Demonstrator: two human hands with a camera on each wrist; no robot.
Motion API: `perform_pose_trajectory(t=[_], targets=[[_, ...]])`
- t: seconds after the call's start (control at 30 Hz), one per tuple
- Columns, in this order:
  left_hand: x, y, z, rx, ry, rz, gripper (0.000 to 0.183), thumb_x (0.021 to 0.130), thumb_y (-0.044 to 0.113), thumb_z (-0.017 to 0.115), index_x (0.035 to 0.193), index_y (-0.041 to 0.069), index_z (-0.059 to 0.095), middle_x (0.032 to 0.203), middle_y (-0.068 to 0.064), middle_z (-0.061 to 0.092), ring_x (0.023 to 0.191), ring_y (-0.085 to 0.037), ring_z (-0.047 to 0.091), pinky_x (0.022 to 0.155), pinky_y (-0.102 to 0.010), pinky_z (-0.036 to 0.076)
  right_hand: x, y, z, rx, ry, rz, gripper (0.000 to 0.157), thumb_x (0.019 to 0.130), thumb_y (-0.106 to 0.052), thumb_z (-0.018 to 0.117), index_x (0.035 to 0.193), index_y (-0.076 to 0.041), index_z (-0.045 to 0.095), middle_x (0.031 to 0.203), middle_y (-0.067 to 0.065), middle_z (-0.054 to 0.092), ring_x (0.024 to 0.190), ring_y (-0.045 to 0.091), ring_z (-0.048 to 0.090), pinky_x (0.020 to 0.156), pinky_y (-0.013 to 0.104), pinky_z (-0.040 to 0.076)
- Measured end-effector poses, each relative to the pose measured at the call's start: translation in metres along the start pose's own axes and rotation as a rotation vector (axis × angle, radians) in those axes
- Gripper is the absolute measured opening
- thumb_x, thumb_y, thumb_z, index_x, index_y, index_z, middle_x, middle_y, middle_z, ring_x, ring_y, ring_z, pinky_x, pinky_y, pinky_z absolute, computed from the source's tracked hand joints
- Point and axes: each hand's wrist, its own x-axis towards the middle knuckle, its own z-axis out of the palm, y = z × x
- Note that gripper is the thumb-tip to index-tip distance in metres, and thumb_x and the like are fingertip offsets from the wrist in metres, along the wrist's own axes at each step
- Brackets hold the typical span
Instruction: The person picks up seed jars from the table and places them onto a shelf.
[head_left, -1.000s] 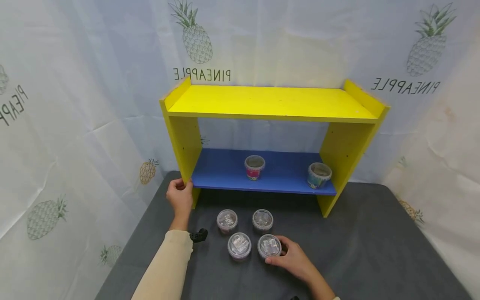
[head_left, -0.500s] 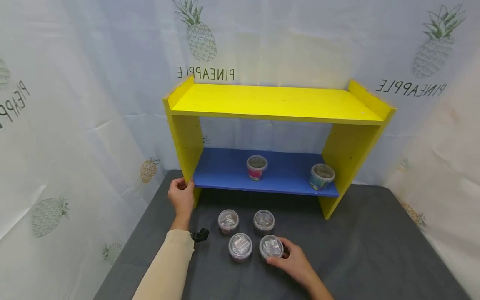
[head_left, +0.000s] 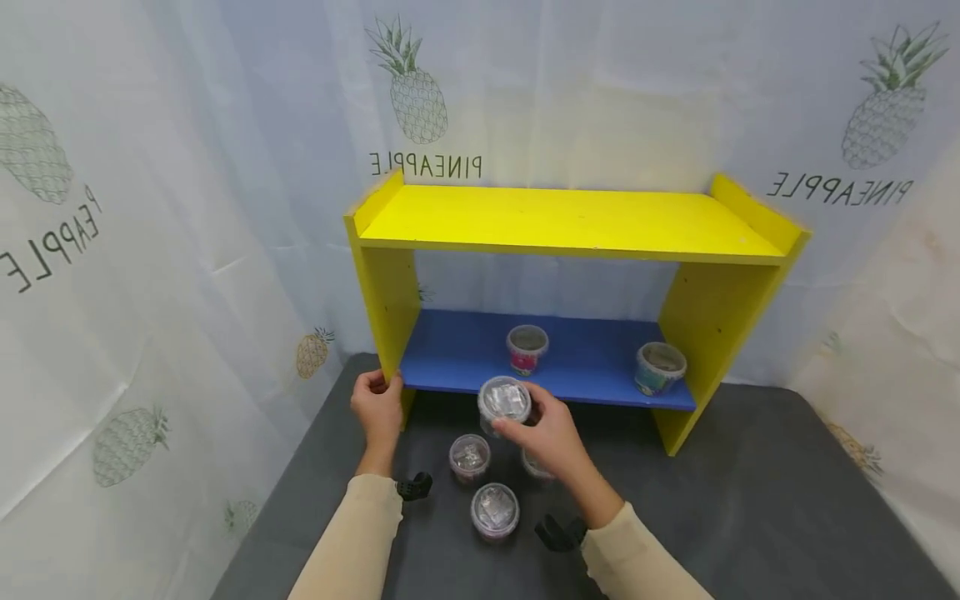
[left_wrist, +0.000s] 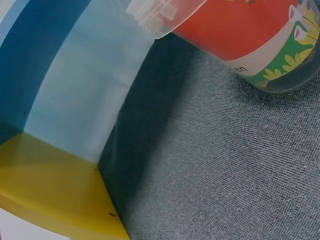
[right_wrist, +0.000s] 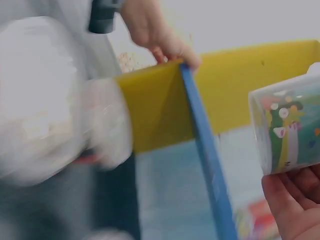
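My right hand (head_left: 553,429) holds a small round plastic tub (head_left: 505,400) with a clear lid, thumb on one side and fingers on the other. The tub is up off the table, upright, just before the blue shelf board (head_left: 450,354). In the right wrist view its side (right_wrist: 295,125) carries a colourful printed label. My left hand (head_left: 380,408) grips the yellow left side panel (head_left: 384,308) of the shelf unit, by the blue board's front corner. Two tubs stand on that board: one pink (head_left: 527,348), one blue-green (head_left: 659,367).
On the dark tabletop (head_left: 750,500) stand a tub (head_left: 469,457), a nearer tub (head_left: 495,510) and one partly hidden by my right hand (head_left: 537,467). The yellow top board (head_left: 570,218) overhangs the blue one. A pineapple-print cloth (head_left: 247,167) hangs behind and beside the unit.
My right hand has lifted the tub from the table, up and forward to the front of the blue board. My left hand keeps its grip on the panel. The head view has shifted slightly.
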Motion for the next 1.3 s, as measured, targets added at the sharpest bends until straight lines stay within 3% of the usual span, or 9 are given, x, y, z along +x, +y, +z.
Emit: perform_pose_trajectory(t=[0.2, 0.4, 0.57, 0.9, 1.17, 1.3], targets=[[-0.01, -0.005, -0.002, 0.023, -0.009, -0.023, 0.023, 0.083, 0.015, 0.077, 0.096, 0.0, 0.066, 0.089, -0.013, 0.065, 0.075, -0.014, 0.058, 0.062, -0.015, 0.048, 0.049, -0.012, 0.035, -0.093, -0.087, 0.012, 0.072, 0.078, -0.051, 0.078, 0.136, -0.015, 0.055, 0.116, 0.001, 0.066, 0.1, 0.017, 0.065, 0.079, 0.035, 0.057], [-0.016, -0.003, -0.001, 0.038, -0.026, -0.029, 0.021, 0.084, 0.015, 0.077, 0.096, 0.001, 0.066, 0.089, -0.014, 0.065, 0.076, -0.018, 0.06, 0.062, -0.016, 0.049, 0.078, -0.003, 0.053, -0.157, -0.106, 0.064, 0.07, 0.083, -0.056, 0.071, 0.134, -0.011, 0.055, 0.116, 0.005, 0.066, 0.096, 0.019, 0.065, 0.078, 0.038, 0.055], [-0.017, 0.002, -0.001, 0.022, -0.004, -0.011, 0.021, 0.083, 0.013, 0.077, 0.095, -0.001, 0.066, 0.088, -0.014, 0.065, 0.073, -0.014, 0.058, 0.062, -0.016, 0.048, 0.091, -0.006, 0.068, -0.148, -0.093, 0.084, 0.072, 0.083, -0.057, 0.071, 0.135, -0.011, 0.055, 0.121, 0.007, 0.065, 0.103, 0.024, 0.065, 0.085, 0.043, 0.054], [-0.02, 0.002, -0.003, 0.004, 0.015, 0.006, 0.019, 0.081, 0.008, 0.077, 0.094, -0.001, 0.067, 0.086, -0.014, 0.065, 0.071, -0.009, 0.058, 0.062, -0.016, 0.049, 0.112, -0.015, 0.106, -0.102, -0.083, 0.093, 0.068, 0.082, -0.056, 0.072, 0.13, -0.012, 0.057, 0.119, 0.007, 0.066, 0.105, 0.026, 0.064, 0.086, 0.044, 0.054], [-0.008, 0.0, -0.006, 0.01, 0.015, 0.011, 0.02, 0.08, 0.008, 0.078, 0.094, -0.001, 0.067, 0.086, -0.015, 0.065, 0.072, -0.013, 0.058, 0.061, -0.016, 0.048, 0.123, -0.015, 0.114, -0.068, -0.102, 0.085, 0.071, 0.082, -0.057, 0.071, 0.132, -0.008, 0.056, 0.122, 0.01, 0.064, 0.108, 0.028, 0.063, 0.089, 0.045, 0.053], [0.001, -0.001, -0.007, 0.038, -0.004, 0.016, 0.02, 0.081, 0.011, 0.078, 0.093, 0.0, 0.067, 0.086, -0.014, 0.065, 0.072, -0.014, 0.058, 0.061, -0.017, 0.049, 0.128, -0.015, 0.111, -0.046, -0.129, 0.094, 0.077, 0.082, -0.06, 0.07, 0.137, -0.009, 0.053, 0.131, 0.01, 0.061, 0.117, 0.03, 0.06, 0.096, 0.048, 0.05]])
